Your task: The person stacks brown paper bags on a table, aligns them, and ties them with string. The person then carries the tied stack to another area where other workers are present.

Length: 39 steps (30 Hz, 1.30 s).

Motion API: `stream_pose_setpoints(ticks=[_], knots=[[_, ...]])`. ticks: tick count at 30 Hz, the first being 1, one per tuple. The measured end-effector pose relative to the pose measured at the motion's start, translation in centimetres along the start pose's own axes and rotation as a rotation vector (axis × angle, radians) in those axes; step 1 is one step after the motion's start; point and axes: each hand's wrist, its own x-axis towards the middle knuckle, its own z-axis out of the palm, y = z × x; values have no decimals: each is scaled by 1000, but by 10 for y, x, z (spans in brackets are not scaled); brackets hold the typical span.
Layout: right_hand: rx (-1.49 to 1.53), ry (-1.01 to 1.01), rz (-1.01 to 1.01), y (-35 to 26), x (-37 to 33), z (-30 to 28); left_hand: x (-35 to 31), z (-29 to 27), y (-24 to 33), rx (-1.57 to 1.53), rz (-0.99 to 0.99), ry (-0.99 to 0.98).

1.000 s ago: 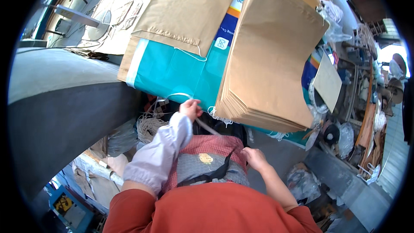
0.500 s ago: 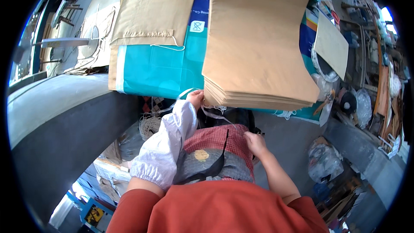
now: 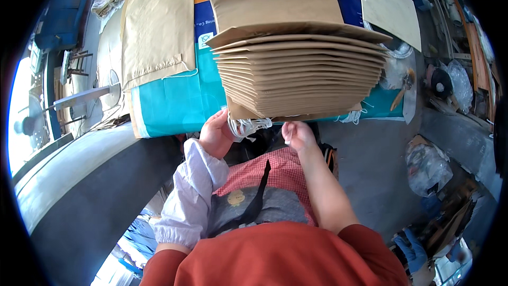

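A thick stack of brown paper bags (image 3: 296,74) lies before me, its near edges fanned into layers. White strings (image 3: 248,127) hang in loops from its near left corner. My left hand (image 3: 216,133), its forearm in a pale sleeve, is closed on the looped strings at that corner, fingertips against the bags. Just right of the loops, my right hand (image 3: 300,136) is below the near edge, fingers pinched on a small white strip (image 3: 287,142); most of the strip is hidden.
Teal packaging sheeting (image 3: 169,106) lies under the stack. Another brown bag (image 3: 159,32) with a stitched, corded edge is at left. A brush (image 3: 403,91) and a pale board (image 3: 390,8) lie at right. A grey curved surface (image 3: 106,180) runs along my left.
The stack's near edge has lifted and fanned open, showing many layers and the strings. My left hand has moved left and down; my right hand has risen to the stack's near edge.
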Motion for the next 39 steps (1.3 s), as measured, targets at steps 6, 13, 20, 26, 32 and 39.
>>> stream_pose_setpoints(ticks=[6, 13, 20, 26, 32, 39], knots=[[257, -690, -85, -42, 11, -24, 11, -30, -13, 16, -35, -139], [0, -62, -247, -69, -46, 48, 104, -181, 14, 530, -277, 282], [102, -378, -327, -135, -21, -43, 168, -116, 68, 1051, -111, 439], [239, -290, -511, -166, -20, -66, 171, -98, 83, 1277, -48, 539], [190, 90, -523, -208, -76, 27, 174, -80, 90, 1380, -24, 595], [-701, 114, -520, -268, -63, 8, 180, -72, 96, 1538, -36, 689]])
